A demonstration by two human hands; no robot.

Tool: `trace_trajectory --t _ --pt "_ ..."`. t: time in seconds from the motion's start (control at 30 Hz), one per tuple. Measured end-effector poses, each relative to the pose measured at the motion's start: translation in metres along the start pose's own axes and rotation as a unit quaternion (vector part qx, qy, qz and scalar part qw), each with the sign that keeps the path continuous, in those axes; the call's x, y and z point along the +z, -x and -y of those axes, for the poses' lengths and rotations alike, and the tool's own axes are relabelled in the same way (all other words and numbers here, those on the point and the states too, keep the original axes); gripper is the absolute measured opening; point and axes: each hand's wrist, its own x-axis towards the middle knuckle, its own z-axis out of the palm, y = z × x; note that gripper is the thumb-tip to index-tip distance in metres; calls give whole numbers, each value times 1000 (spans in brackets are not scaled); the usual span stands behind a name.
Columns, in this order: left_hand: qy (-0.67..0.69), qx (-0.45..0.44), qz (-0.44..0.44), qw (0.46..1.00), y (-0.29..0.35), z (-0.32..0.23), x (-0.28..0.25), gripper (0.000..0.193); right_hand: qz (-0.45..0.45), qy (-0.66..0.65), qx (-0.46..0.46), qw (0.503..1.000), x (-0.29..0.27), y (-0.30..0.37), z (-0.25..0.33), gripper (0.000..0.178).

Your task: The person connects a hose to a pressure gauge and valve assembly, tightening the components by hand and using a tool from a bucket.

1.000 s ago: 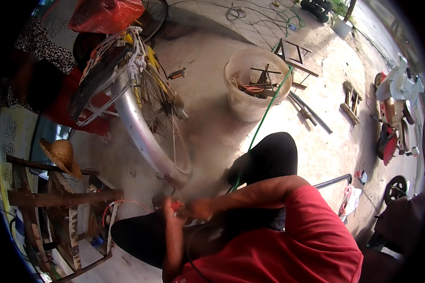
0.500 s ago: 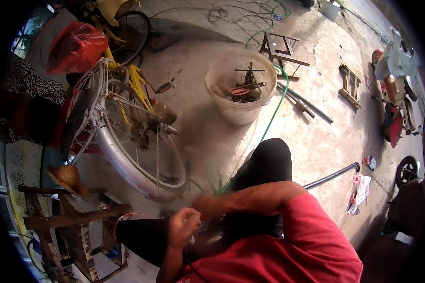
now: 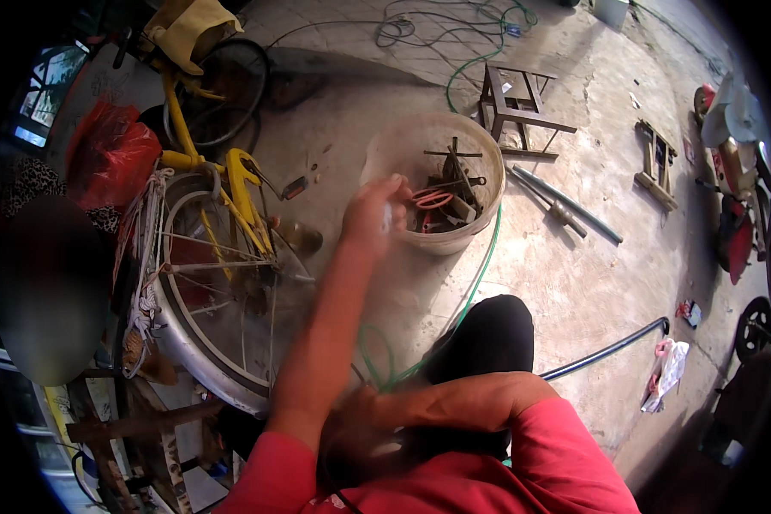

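Note:
My left hand [image 3: 373,216] is stretched forward to the left rim of a whitish plastic bucket [image 3: 450,247]. Its fingers are curled closed, and a small pale bit shows at them that I cannot make out. Inside the bucket lie metal tools [image 3: 463,176] and a reddish coil [image 3: 433,199]. Low over my lap, my right hand [image 3: 358,409] is dark and smeared, so its fingers do not show. A green hose [image 3: 385,364] loops just beyond it. To the left stands a bicycle with a yellow frame [image 3: 247,193] and a silver rear mudguard [image 3: 199,373].
A rusty metal stool frame [image 3: 522,116] stands beyond the bucket, with metal pipes [image 3: 565,206] on the floor nearby. A bent black tube [image 3: 608,349] lies right of my knee. Worn wooden framework [image 3: 146,424] is at lower left, below a red plastic bag [image 3: 111,158].
My left hand has swung forward from my lap to the bucket's rim. My right hand stays low near my lap. The whole view has shifted slightly.

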Motion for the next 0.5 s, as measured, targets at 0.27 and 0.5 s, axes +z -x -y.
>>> trace_trajectory --t 0.27,0.5 --pt "-332 -2 -3 943 -151 40 3 20 -35 -52 -18 998 -70 8 -7 28" --pt "-495 -9 27 868 -262 109 -2 23 -38 -133 26 990 -97 12 -25 31"
